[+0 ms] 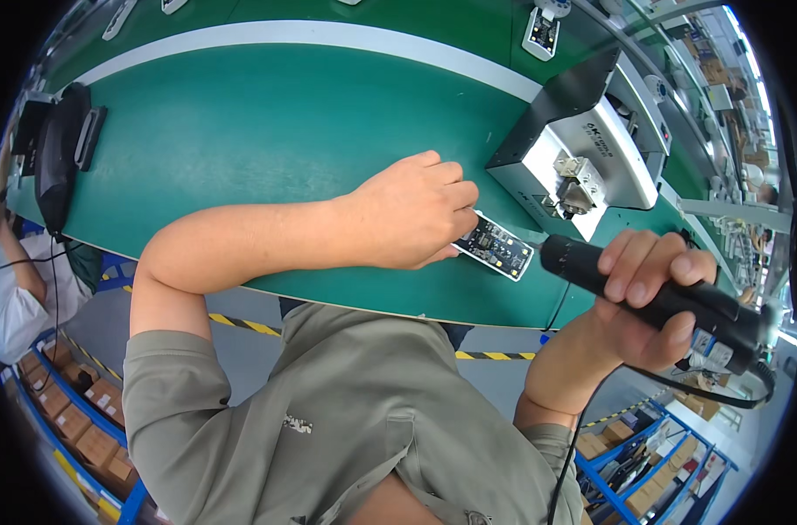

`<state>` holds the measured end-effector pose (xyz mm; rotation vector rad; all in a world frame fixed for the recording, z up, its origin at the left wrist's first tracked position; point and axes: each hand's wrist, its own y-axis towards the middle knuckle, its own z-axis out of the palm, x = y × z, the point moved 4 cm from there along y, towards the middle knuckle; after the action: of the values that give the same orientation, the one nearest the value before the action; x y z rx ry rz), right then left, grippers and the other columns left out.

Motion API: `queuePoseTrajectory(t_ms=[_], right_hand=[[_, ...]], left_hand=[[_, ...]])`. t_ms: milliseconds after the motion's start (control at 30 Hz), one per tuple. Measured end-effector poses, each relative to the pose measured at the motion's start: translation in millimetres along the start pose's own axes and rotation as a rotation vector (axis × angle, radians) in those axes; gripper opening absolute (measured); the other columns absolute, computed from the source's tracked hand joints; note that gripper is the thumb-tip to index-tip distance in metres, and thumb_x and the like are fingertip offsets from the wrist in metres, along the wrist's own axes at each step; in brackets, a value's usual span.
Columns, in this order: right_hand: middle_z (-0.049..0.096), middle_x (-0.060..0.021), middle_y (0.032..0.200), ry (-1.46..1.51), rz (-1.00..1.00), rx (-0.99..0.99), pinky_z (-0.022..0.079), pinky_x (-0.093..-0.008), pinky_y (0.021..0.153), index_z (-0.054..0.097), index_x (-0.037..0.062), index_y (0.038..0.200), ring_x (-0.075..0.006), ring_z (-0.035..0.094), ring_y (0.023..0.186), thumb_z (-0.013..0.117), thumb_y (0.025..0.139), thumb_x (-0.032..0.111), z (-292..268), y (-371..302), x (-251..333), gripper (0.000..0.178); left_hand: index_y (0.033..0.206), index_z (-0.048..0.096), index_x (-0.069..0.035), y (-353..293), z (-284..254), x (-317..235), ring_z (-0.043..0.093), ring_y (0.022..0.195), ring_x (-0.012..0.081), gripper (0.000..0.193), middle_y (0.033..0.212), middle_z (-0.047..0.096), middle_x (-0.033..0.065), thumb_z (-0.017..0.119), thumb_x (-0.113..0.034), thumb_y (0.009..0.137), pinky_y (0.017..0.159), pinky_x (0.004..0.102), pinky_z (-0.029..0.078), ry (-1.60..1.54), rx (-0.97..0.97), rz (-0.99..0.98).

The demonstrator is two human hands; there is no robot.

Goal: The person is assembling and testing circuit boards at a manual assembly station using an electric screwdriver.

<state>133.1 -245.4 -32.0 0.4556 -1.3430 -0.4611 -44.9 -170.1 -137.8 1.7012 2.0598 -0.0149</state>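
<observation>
My left hand is closed on the near-left end of a small white-edged housing with a black circuit board in it, just above the green bench. Several yellowish square parts show on the board; its left end is hidden under my fingers. My right hand wraps round a black corded electric screwdriver, held nearly level. Its nose points left at the right end of the board. The bit's tip is too small to tell whether it touches a screw.
A silver and black screw feeder stands on the bench beyond the screwdriver. A black device sits at the left edge. Another board in a white housing lies on the far green strip. At the left, a person is partly visible.
</observation>
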Motion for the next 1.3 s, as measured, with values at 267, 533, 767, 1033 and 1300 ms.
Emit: queuePoseTrajectory(t_ms=[267,533,767,1033,1300], right_hand=[[0.060,-0.0052,0.071,0.117,0.038,0.005,0.050,-0.0296,0.063,0.051,0.0065,0.103,-0.0168,0.059,0.058,0.069,0.079,0.030,16,-15,-25,0.038],[0.060,-0.0050,0.068,0.115,0.069,-0.015,0.050,-0.0295,0.062,0.051,0.0076,0.101,-0.0167,0.059,0.058,0.073,0.076,0.029,21,-14,-30,0.039],[0.061,-0.0050,0.066,0.120,0.088,0.009,0.049,-0.0294,0.060,0.052,0.0077,0.096,-0.0165,0.059,0.056,0.076,0.073,0.025,26,-12,-34,0.037],[0.059,-0.0028,0.072,0.079,0.058,0.239,0.049,-0.0287,0.062,0.051,0.0088,0.099,-0.0138,0.057,0.057,0.063,0.081,0.026,29,-7,-36,0.028],[0.059,-0.0049,0.073,-0.041,-0.060,0.014,0.048,-0.0315,0.065,0.054,0.0073,0.102,-0.0170,0.058,0.061,0.061,0.084,0.029,-13,5,26,0.029]], left_hand=[[0.094,0.064,-0.008,0,3,2,0.049,0.088,0.0211,0.029,0.100,0.056,0.0034,0.071,-0.025,0.071,0.079,0.0323,0.039,-0.013,0.004,-0.011],[0.091,0.064,-0.009,0,3,3,0.049,0.086,0.0211,0.028,0.098,0.056,0.0035,0.072,-0.024,0.070,0.078,0.0327,0.040,-0.028,-0.014,-0.019],[0.085,0.065,-0.010,1,4,5,0.051,0.083,0.0211,0.023,0.089,0.056,0.0039,0.072,-0.027,0.072,0.077,0.0328,0.040,-0.025,-0.037,-0.007],[0.081,0.067,-0.010,3,2,4,0.052,0.082,0.0211,0.021,0.085,0.057,0.0046,0.070,-0.030,0.075,0.077,0.0332,0.041,0.008,-0.049,0.017],[0.084,0.065,-0.009,0,3,3,0.050,0.081,0.0217,0.023,0.087,0.055,0.0048,0.071,-0.029,0.073,0.077,0.0332,0.041,0.009,-0.096,0.013]])
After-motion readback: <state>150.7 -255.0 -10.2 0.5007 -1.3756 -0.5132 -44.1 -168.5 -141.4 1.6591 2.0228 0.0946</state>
